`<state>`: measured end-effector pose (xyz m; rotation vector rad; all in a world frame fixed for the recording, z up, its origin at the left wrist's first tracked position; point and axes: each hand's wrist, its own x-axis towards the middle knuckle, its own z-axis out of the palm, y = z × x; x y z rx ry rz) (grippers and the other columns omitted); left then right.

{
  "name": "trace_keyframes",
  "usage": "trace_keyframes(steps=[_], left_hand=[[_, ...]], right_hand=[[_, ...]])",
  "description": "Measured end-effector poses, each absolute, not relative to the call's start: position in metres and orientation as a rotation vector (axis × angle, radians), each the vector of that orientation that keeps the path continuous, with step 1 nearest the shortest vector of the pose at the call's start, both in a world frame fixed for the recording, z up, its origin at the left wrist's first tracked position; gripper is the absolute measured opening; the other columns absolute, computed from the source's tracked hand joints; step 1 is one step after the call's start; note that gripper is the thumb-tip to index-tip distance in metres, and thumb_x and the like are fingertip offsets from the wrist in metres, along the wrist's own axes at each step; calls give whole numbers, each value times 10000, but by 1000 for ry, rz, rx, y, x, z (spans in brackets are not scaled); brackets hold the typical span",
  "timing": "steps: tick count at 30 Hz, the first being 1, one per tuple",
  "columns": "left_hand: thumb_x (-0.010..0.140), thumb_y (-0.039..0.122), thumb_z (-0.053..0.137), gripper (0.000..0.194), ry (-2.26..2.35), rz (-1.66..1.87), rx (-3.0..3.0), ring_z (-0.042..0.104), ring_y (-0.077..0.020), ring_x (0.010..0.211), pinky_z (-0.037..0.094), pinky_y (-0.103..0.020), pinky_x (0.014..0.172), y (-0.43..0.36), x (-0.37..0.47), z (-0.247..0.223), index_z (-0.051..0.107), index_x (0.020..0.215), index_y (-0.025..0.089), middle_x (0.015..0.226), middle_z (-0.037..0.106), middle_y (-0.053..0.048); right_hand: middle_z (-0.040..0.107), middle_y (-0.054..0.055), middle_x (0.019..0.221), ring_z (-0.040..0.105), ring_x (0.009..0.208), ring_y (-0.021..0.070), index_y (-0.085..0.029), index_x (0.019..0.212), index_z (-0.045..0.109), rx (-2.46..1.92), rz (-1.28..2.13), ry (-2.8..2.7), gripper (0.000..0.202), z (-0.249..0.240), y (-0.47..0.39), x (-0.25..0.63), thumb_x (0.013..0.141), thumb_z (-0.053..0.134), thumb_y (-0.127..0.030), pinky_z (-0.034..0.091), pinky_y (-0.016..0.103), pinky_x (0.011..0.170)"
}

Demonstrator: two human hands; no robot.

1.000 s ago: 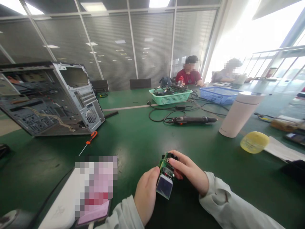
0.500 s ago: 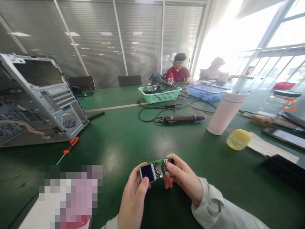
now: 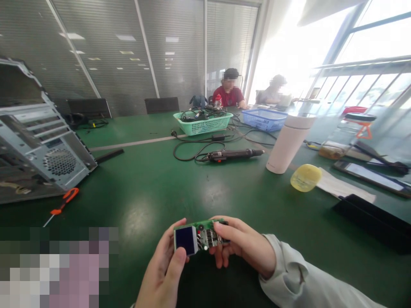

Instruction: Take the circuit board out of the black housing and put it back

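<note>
A small green circuit board (image 3: 205,237) with a dark square display (image 3: 185,240) on its left part is held just above the table's near side. My left hand (image 3: 167,261) is closed on the display end, its thumb on the lower edge of the display. Around the board's right end my right hand (image 3: 240,239) is closed, with the thumb across the top face and fingers underneath. The thumb and fingers hide the right end of the board.
An open computer case (image 3: 48,149) stands left, an orange-handled tool (image 3: 66,201) before it. Beyond the board lies a corded electric screwdriver (image 3: 236,155). Rightward are a pale tumbler (image 3: 289,145), a yellow object (image 3: 306,178) and a black box (image 3: 372,222). Two people sit behind green and blue baskets.
The view has turned to the right, so the scene sits further left. My right thumb has moved inward over the board's face. Both hands keep hold of the circuit board.
</note>
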<state>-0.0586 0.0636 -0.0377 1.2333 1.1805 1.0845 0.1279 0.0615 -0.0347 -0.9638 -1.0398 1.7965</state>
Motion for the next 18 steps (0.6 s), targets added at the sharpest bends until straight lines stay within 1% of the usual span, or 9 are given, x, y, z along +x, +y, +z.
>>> trace_keyframes(steps=[2,4,6,9,11,12,14,16,18], left_hand=[[735,612,647,591,1180,1022,1289,641,-201,714,562,-300,775,64,-61,-38,670,1174,217,1002,724,-68],[753,596,639,588,1192,987,1329,655,-201,746,552,-304,813,65,-64,-40,648,1201,215,1056,719,-74],[762,588,632,605,1212,980,1332,657,-194,735,547,-310,834,65,-64,-41,616,1231,206,982,731,-64],[737,573,655,682,1240,988,1284,661,-205,710,557,-330,816,64,-61,-42,554,1288,185,797,720,-30],[719,550,676,723,1239,989,1269,676,-224,765,548,-348,847,63,-57,-41,518,1323,187,784,713,-23],[713,540,683,733,1232,989,1271,681,-234,825,533,-355,881,63,-56,-40,507,1335,194,828,718,-30],[718,527,681,737,1223,982,1284,668,-251,944,502,-361,933,62,-56,-40,488,1357,214,974,720,-55],[740,518,667,727,1218,973,1305,656,-255,987,498,-352,930,61,-59,-42,469,1378,233,1099,698,-73],[779,504,644,697,1192,941,1343,659,-242,955,507,-336,898,61,-62,-45,447,1398,252,1151,682,-76]], right_hand=[[554,26,685,565,514,94,-101,897,510,-985,1757,-1009,743,-35,58,127,658,706,-776,433,110,453],[551,23,694,563,520,96,-104,928,511,-1006,1720,-999,736,-34,55,127,661,711,-759,430,113,456],[551,28,732,565,552,108,-111,991,506,-1008,1673,-1041,719,-32,52,127,678,716,-724,442,128,466],[549,48,843,567,681,137,-135,1104,491,-996,1540,-1176,652,-30,49,129,735,724,-619,477,153,510],[543,60,907,554,720,141,-152,1148,488,-1003,1470,-1245,612,-31,48,129,771,714,-578,485,161,524],[542,59,909,547,702,137,-158,1158,491,-1014,1453,-1263,607,-32,48,129,784,700,-588,479,162,515],[540,44,834,528,635,129,-162,1171,509,-1053,1436,-1274,623,-36,47,127,813,639,-654,458,166,484],[541,38,774,514,595,132,-164,1172,543,-1115,1381,-1277,637,-40,46,125,851,542,-714,432,174,459],[576,65,864,552,697,167,-173,1158,587,-1169,1233,-1326,587,-42,45,123,908,464,-690,469,217,535]])
